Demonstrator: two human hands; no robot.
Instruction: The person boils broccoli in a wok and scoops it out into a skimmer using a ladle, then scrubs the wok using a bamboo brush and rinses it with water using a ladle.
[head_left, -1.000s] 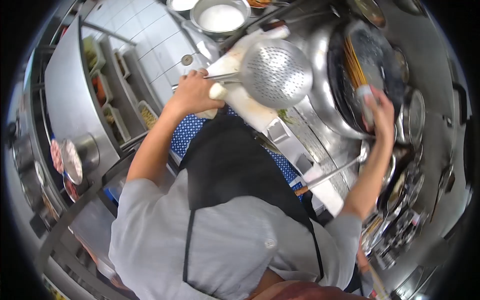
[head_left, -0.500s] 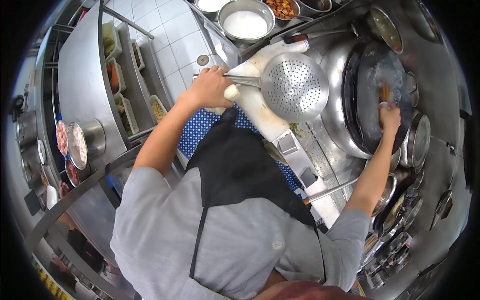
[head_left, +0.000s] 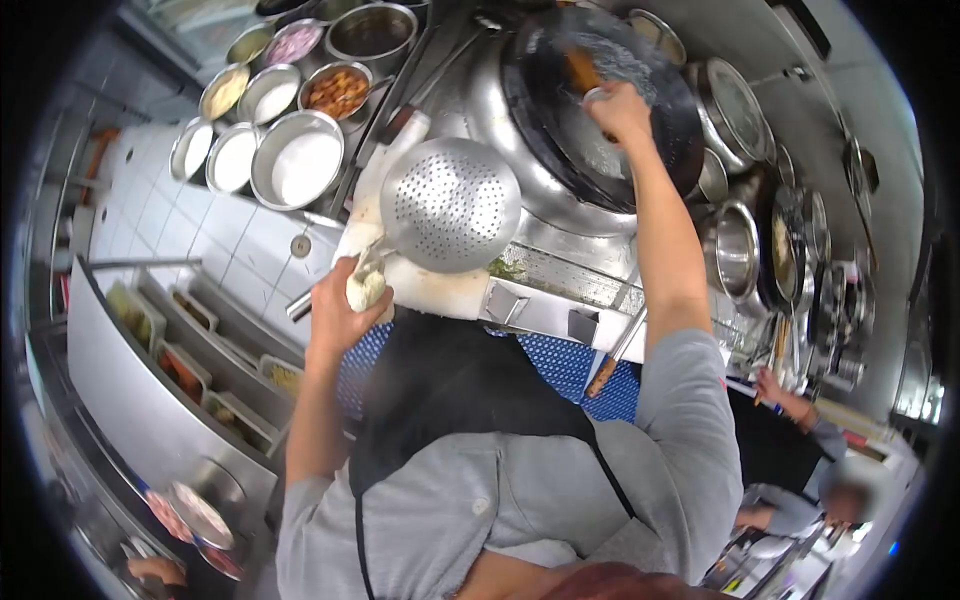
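My left hand (head_left: 338, 308) is closed round a pale cloth (head_left: 367, 284) and the handle of a perforated metal strainer (head_left: 451, 205). The strainer's round bowl lies over the white-covered counter edge, beside the wok's steel surround. My right hand (head_left: 621, 112) grips a bamboo brush (head_left: 583, 70) inside the large dark wok (head_left: 560, 150). The brush is blurred, with its bristles on the wet, greyish inside of the wok. Below the wok, a ladle with a wooden handle (head_left: 603, 378) rests across the counter edge.
Several metal bowls, one with white contents (head_left: 300, 168), stand at upper left. A steel counter with food trays (head_left: 180, 370) is at left. Pots and lids (head_left: 735, 110) stand right of the wok. A co-worker's hand (head_left: 770, 387) shows at lower right.
The view has swung, shifting the wok and strainer leftwards and bringing more bowls and a co-worker into sight. My right hand has moved the brush to another part of the wok; my left keeps its hold.
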